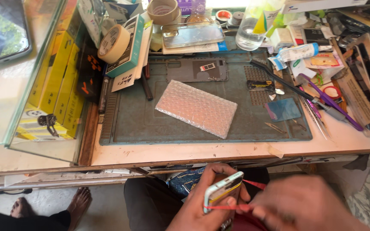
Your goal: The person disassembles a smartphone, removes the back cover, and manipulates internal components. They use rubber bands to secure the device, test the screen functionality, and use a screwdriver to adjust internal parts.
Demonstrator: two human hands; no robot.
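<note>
Below the bench edge, over my lap, my left hand [202,201] grips a pale, light-coloured phone [222,190] held on edge. A red rubber band [232,207] is stretched around the phone. My right hand [305,205], blurred by motion, pinches and pulls that band to the right. On the grey work mat [129,119] above lie a bubble-wrap pouch [197,108] and a grey phone back panel [197,69].
Tape rolls [114,42], small boxes, a clear phone case [192,35] and a bottle [253,25] crowd the bench's back edge. Tweezers, a brush and purple tools [330,102] lie at right. A glass case with yellow boxes [56,81] stands left. A bare foot [79,204] rests on the floor.
</note>
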